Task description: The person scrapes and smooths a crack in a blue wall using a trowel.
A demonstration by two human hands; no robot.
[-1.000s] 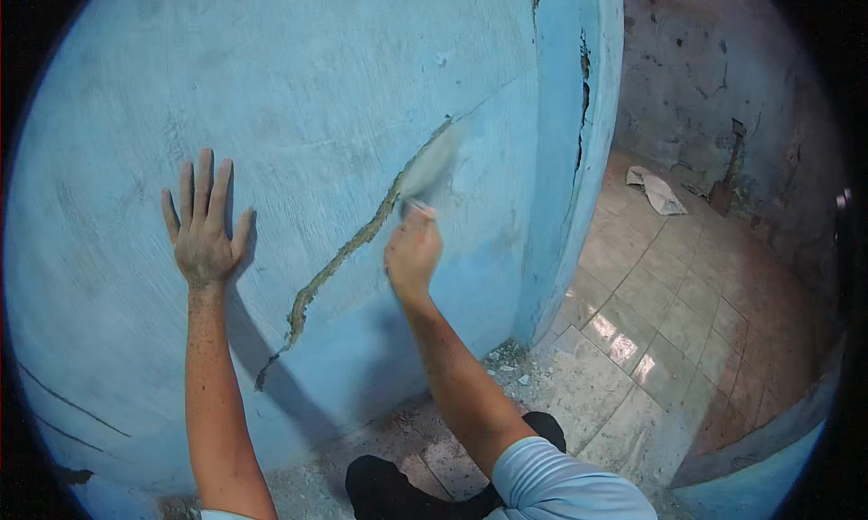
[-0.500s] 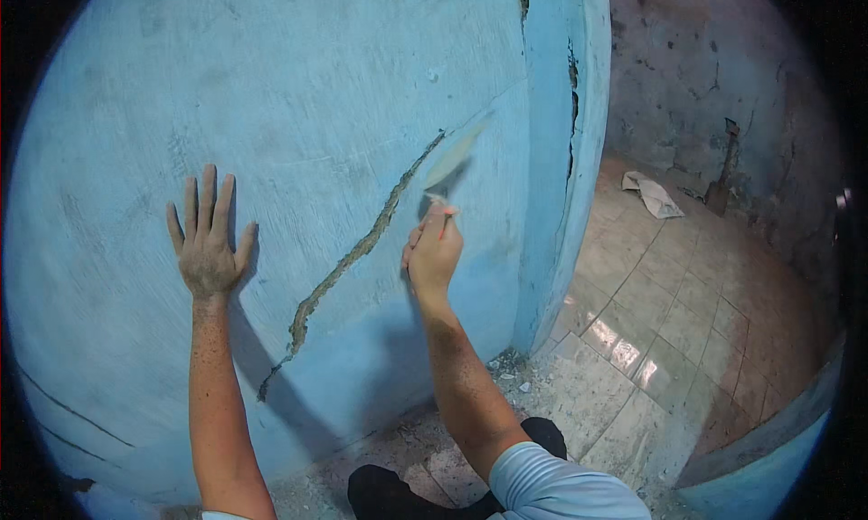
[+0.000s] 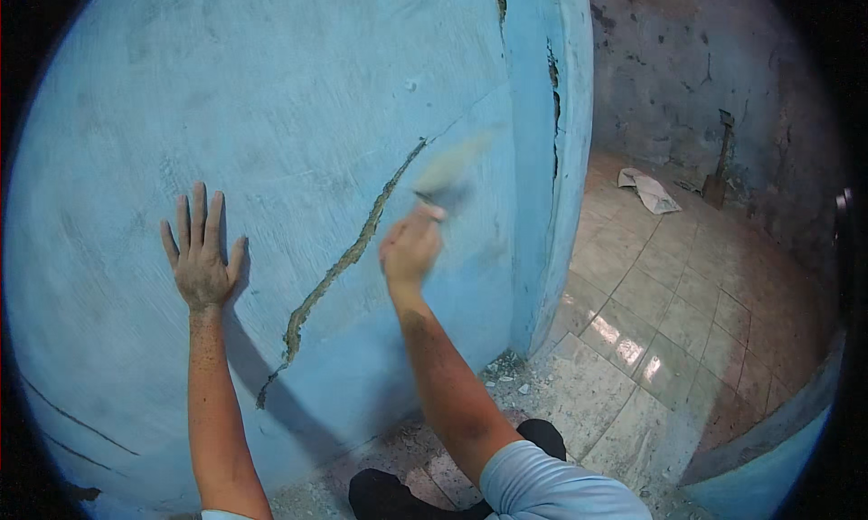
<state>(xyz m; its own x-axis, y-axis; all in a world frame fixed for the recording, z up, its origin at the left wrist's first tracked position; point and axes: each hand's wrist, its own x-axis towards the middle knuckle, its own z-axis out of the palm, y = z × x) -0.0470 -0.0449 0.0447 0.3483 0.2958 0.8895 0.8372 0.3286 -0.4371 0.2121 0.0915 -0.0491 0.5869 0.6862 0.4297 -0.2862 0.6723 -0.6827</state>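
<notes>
Fingers spread and palm down, my left hand (image 3: 199, 253) rests on the light blue wall (image 3: 145, 95). A rough diagonal crack (image 3: 339, 267) runs across the wall between my two hands, thinning toward its upper and lower ends. Just right of it, my right hand (image 3: 411, 247) grips the handle of a pale tool (image 3: 448, 167), apparently a trowel; motion blurs its blade against the wall, so whether it touches cannot be told. Orange shows near my fingers on the handle.
The wall's cracked edge (image 3: 553, 95) stands at right. Beyond it are a tiled floor (image 3: 660, 276), a white crumpled cloth (image 3: 651, 190), a shovel-like tool (image 3: 719, 167) against a stained wall and a low blue ledge (image 3: 778, 457). Rubble (image 3: 506, 375) lies by my dark-shod feet.
My right hand and tool swung right, away from the crack, then back left. My left hand stays on the wall. The whole view has shifted slightly.
</notes>
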